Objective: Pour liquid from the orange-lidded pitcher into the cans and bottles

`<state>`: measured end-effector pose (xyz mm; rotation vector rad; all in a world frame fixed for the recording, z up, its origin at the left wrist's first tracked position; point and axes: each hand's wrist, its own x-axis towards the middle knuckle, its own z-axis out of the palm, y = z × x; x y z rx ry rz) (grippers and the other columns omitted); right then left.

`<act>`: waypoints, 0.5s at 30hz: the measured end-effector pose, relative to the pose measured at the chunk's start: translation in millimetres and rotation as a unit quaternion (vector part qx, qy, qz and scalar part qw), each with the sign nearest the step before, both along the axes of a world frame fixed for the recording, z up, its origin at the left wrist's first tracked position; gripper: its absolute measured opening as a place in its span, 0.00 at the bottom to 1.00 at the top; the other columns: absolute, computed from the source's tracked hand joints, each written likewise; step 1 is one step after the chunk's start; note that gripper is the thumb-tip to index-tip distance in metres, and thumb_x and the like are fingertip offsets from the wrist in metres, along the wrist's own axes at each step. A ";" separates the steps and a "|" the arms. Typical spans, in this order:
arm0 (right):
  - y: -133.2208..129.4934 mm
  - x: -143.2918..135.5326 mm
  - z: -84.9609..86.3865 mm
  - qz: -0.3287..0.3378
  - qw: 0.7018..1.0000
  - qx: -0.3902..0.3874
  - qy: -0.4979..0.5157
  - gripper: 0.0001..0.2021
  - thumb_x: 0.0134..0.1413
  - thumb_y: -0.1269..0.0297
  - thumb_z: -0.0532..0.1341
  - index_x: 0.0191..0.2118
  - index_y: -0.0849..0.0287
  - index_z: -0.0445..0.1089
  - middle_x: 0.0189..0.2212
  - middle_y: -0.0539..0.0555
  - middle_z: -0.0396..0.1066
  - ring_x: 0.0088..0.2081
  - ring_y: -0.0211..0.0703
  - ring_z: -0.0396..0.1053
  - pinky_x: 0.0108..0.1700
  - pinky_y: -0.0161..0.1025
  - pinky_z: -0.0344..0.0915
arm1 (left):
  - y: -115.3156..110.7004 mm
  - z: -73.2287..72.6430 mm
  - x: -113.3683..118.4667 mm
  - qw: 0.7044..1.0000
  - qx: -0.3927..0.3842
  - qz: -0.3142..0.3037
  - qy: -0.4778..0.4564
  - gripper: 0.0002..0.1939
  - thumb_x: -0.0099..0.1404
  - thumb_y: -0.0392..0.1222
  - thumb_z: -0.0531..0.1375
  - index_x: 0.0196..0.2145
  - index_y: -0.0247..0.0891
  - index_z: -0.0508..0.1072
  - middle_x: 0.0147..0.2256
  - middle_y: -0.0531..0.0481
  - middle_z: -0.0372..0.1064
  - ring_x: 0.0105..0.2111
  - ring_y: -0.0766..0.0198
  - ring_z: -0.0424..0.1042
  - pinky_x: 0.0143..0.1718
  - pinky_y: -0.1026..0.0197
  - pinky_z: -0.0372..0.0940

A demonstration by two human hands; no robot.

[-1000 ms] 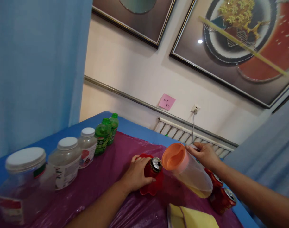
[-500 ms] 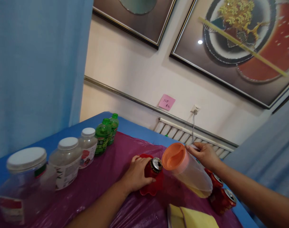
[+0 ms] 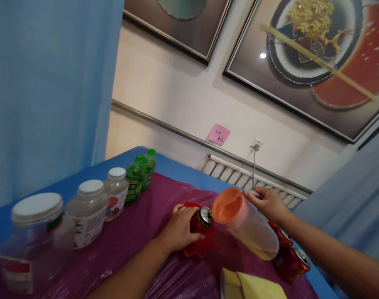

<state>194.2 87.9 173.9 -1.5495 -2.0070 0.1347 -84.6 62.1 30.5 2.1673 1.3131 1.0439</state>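
Note:
My left hand (image 3: 180, 229) is closed round a dark red drink can (image 3: 198, 223) with an opened top. Under the can lies a red scalloped dish (image 3: 198, 248). My right hand (image 3: 268, 202) grips the handle of a clear plastic pitcher (image 3: 254, 232) with an orange lid (image 3: 228, 205). The pitcher is tilted to the left, its lid rim close beside the can's top. Some yellowish liquid shows along its lower side. Whether any stream runs into the can I cannot tell.
On the left stand several clear jars with white lids (image 3: 91, 188) and two green bottles (image 3: 135, 180). More red cans (image 3: 292, 263) stand at right, below my right forearm. A folded yellow cloth (image 3: 254, 284) lies in front on the purple plastic sheet (image 3: 179, 282).
Almost nothing differs. The whole view has shifted very slightly, while both hands, the can and the tilted pitcher keep their positions.

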 end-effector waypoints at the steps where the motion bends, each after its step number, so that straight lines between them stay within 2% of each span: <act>1: 0.1 0.0 -0.2 0.000 1.000 -0.001 0.001 0.27 0.52 0.39 0.59 0.19 0.53 0.48 0.17 0.44 0.44 0.21 0.34 0.44 0.22 0.36 0.41 | -0.1 0.4 0.0 1.000 -0.001 -0.001 0.000 0.35 0.45 0.49 0.74 0.52 0.46 0.72 0.51 0.47 0.75 0.54 0.45 0.71 0.63 0.42 0.49; 15: -0.6 0.0 -3.8 0.015 0.999 0.000 0.032 0.27 0.52 0.40 0.60 0.18 0.54 0.50 0.16 0.44 0.45 0.20 0.33 0.45 0.21 0.35 0.43 | 0.4 0.1 0.1 1.000 -0.001 0.002 -0.003 0.36 0.45 0.49 0.74 0.52 0.45 0.72 0.52 0.47 0.75 0.54 0.45 0.71 0.64 0.41 0.48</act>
